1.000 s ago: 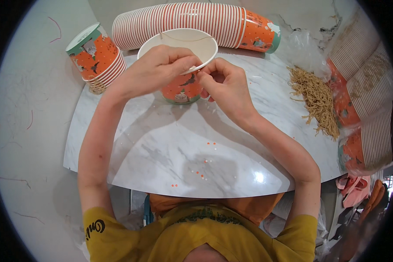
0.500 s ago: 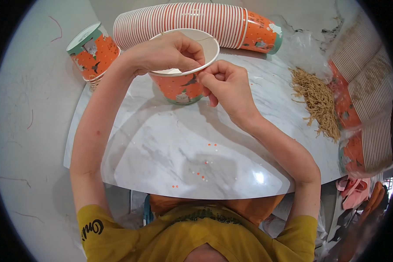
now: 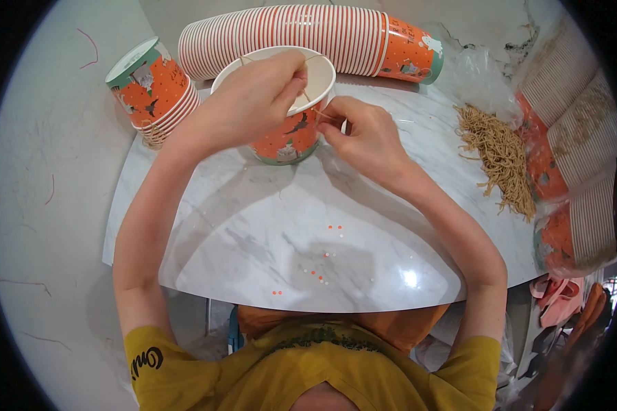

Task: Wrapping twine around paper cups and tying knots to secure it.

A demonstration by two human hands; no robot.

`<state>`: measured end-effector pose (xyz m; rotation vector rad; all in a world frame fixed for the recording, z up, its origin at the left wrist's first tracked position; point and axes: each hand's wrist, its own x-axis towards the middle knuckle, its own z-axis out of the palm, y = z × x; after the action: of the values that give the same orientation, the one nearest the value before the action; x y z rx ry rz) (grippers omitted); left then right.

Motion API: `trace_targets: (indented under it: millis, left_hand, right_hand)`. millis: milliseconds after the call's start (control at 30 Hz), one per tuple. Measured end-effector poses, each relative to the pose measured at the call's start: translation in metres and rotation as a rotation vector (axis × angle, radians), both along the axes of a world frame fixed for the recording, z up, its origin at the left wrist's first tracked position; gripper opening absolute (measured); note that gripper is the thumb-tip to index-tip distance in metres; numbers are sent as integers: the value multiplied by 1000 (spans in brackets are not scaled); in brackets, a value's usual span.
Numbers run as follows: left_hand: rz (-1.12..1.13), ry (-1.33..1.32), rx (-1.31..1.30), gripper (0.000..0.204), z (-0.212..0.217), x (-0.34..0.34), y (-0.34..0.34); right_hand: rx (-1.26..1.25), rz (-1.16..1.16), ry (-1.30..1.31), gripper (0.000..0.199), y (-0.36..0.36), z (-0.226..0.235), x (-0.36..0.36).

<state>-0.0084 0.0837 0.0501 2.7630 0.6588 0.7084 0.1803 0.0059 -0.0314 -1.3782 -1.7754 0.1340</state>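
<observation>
An orange paper bucket [image 3: 288, 142] with a green base and a white rim stands upright on the marble-patterned table. My left hand [image 3: 257, 96] reaches over its rim, fingers closed on a tan cord [image 3: 306, 96] that runs down to the bucket's inner wall. Outside, by the right side of the rim, my right hand [image 3: 367, 137] pinches a short length of the same cord against the wall. Thin cord also shows across the bucket's mouth, on either side of my left hand. My left fingertips are partly hidden.
A long row of nested buckets [image 3: 288, 38] lies behind. A shorter upside-down stack [image 3: 151, 89] stands at left. To the right are a pile of tan cords [image 3: 497, 161] and bagged bucket stacks [image 3: 562, 171]. Small orange and white dots [image 3: 315, 277] dot the near table.
My left hand has risen and turned over the bucket's mouth, and cord now shows below it. The right hand has shifted slightly right and away from the left. The bucket has moved a little left.
</observation>
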Motion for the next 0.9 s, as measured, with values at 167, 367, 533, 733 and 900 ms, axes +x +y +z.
trace_targets:
  millis: [167, 367, 533, 733, 900]
  left_hand:
    - [-7, -264, 374, 8, -14, -15, -34]
    - [-54, -362, 291, 17, -45, -30, -65]
    - [-27, -387, 128, 13, -50, -38, -50]
    - [-173, -421, -59, 4, -53, -30, -28]
    - [-228, -462, -262, 4, -61, -24, -16]
  right_hand:
    - [343, -123, -341, 8, -1, 15, 16]
    - [528, -95, -260, 8, -10, 35, 8]
    - [390, 10, -343, 10, -30, 34, -14]
    - [104, 119, -68, 9, -22, 16, -11]
    - [-88, 100, 292, 14, -15, 19, -5]
